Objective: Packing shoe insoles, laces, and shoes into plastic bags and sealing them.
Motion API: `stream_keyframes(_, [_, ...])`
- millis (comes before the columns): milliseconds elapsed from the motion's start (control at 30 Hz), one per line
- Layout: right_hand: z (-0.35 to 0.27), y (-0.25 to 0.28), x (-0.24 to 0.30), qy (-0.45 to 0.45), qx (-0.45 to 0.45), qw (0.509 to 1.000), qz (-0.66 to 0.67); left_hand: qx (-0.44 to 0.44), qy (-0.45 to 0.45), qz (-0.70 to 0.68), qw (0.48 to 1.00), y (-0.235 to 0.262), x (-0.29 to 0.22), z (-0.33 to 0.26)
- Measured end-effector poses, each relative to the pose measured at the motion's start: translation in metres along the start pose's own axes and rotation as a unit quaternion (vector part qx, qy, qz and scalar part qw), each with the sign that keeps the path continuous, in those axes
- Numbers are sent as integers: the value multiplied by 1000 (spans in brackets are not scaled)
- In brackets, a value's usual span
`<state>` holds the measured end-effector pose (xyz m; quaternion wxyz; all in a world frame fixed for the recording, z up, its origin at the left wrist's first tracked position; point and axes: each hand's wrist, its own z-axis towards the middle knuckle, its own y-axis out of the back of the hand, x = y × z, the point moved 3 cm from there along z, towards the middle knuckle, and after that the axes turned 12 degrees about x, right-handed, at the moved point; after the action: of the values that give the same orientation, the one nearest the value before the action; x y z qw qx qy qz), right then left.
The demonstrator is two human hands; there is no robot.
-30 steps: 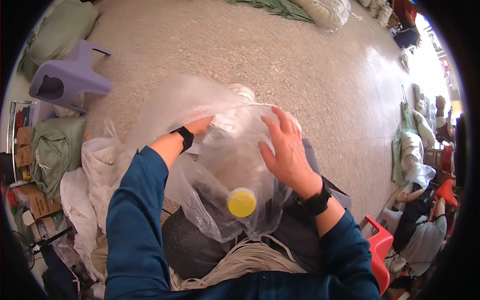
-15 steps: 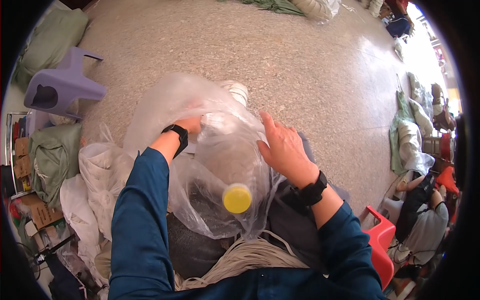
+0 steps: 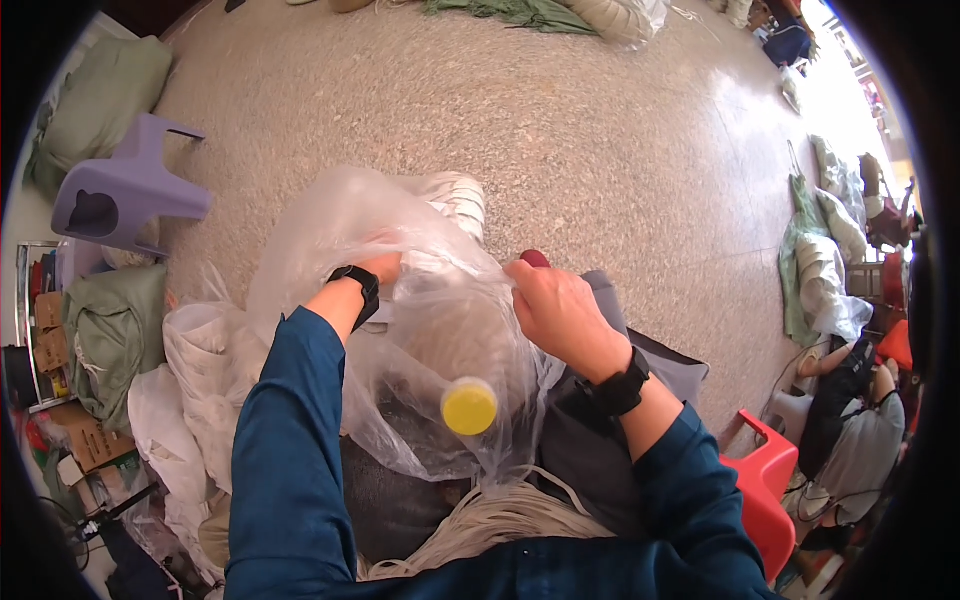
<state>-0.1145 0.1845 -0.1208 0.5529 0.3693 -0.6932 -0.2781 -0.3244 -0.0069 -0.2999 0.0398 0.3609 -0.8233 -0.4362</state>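
Observation:
A large clear plastic bag (image 3: 320,230) spreads over my lap. My left hand (image 3: 382,262) reaches into its fold, and the film covers its fingers. My right hand (image 3: 565,310) is closed on the bag's right edge with fingers curled. Within or under the film sits a round yellow cap (image 3: 469,407); what it belongs to is blurred by the plastic. A white ribbed bundle (image 3: 458,203) shows past the bag's far side, partly covered. Cream cords (image 3: 490,520) lie in a loose heap against my body.
To the left are a purple stool (image 3: 130,185), green sacks (image 3: 115,325) and white bagged bundles (image 3: 200,350). At the right stand a red stool (image 3: 765,480) and a seated person (image 3: 860,440). A dark red tip (image 3: 535,258) shows just beyond my right hand.
My right hand has closed from spread fingers onto the bag's edge. The bag's far part has sunk a little, and the dark red tip has come into sight.

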Motion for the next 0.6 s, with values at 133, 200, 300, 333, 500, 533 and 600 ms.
stream_keyframes(133, [-2, -2, -6, -5, -4, 1000, -1, -8, 15, 50, 999, 31, -22, -39])
stream_keyframes(200, [-5, -8, -13, -5, -5, 1000, 5, 42, 59, 75, 995, 54, -32, -65])
stream_keyframes(300, [-6, -9, -13, 11, -32, 999, 18, 60, 129, 135, 981, 81, -40, -128])
stream_keyframes(333, [-6, -5, -9, 14, -47, 999, 22, 37, 143, 161, 976, 85, -40, -153])
stream_keyframes(500, [-16, -3, -5, 38, -135, 989, 45, 29, 196, 115, 973, 96, -43, -262])
stream_keyframes(533, [-21, 1, -4, 45, -141, 988, 46, -14, 178, 137, 974, 98, -44, -286])
stream_keyframes(600, [-34, 10, -4, 17, -159, 986, 54, -38, 155, 100, 982, 110, -61, -333])
